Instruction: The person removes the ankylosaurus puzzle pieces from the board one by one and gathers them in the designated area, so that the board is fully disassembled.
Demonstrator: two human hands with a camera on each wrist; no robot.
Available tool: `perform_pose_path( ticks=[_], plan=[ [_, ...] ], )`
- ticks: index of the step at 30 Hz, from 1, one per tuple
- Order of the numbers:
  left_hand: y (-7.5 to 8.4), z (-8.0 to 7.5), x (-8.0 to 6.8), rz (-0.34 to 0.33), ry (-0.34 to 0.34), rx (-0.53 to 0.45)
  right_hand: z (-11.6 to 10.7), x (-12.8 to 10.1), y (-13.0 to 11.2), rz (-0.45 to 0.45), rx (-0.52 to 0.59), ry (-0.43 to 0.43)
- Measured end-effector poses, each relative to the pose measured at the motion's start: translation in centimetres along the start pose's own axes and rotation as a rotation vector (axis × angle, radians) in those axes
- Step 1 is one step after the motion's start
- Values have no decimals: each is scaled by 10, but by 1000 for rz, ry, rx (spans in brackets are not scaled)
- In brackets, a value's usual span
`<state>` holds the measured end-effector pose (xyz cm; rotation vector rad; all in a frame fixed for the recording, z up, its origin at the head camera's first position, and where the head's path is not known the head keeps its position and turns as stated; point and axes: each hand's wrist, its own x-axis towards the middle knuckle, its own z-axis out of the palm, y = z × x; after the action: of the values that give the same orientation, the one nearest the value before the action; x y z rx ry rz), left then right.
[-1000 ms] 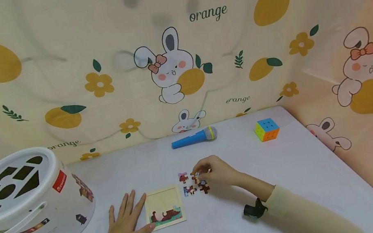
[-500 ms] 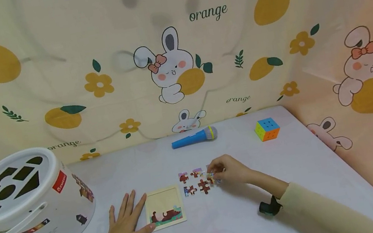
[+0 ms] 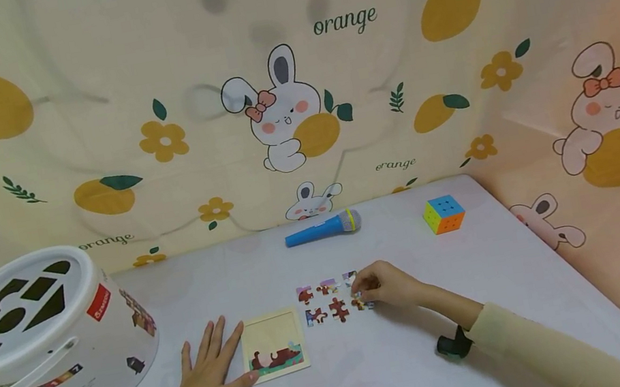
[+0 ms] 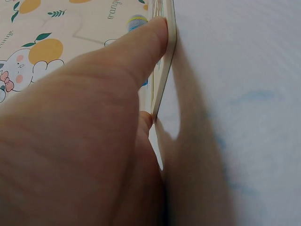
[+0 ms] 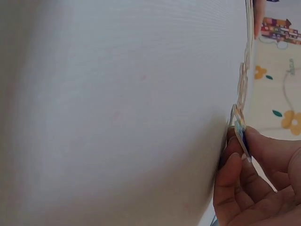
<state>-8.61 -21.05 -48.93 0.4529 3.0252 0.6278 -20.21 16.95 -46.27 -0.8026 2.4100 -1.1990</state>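
Observation:
My left hand (image 3: 210, 370) lies spread on the table, its thumb on the lower left corner of a square wooden puzzle tray (image 3: 270, 330) and its index fingertip by the upper left corner. Joined pieces showing a brown animal (image 3: 276, 357) fill the tray's bottom strip. Right of the tray, loose jigsaw pieces lie in two short rows, including a brown one (image 3: 339, 310). At the right end of these rows, my right hand (image 3: 391, 284) pinches a jigsaw piece (image 5: 241, 133), which is tilted between thumb and fingers. Another piece (image 3: 349, 278) shows just behind the fingertips.
A white lidded bucket (image 3: 92, 370) with shape cutouts stands at the left. Toward the back lie a blue toy microphone (image 3: 316, 230) and a puzzle cube (image 3: 445, 216). A patterned cloth (image 3: 168, 59) hangs behind the white table (image 3: 380, 381).
My right hand has moved right from the middle of the loose pieces to their right end and lowered slightly, uncovering the middle pieces. The left hand and tray have stayed put.

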Motion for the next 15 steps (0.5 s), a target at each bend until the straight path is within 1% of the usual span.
perform_pose_path(
  ticks=[2,5,9,11,13,15],
  plan=[
    [-1,1,0,8,12,-4,0,0,0,6,-7,1],
    [-4,4,-1,35,43,-25,1,0,0,15,-49,16],
    [-12,11,1,42,44,-8,2,0,0,27,-120,43],
    [-14,12,1,39,41,-2,2,0,0,28,-137,52],
    [-14,13,1,39,37,10,2,-1,-1,28,-151,59],
    [-13,11,1,42,42,-1,3,-1,-2,15,-164,65]
  ],
)
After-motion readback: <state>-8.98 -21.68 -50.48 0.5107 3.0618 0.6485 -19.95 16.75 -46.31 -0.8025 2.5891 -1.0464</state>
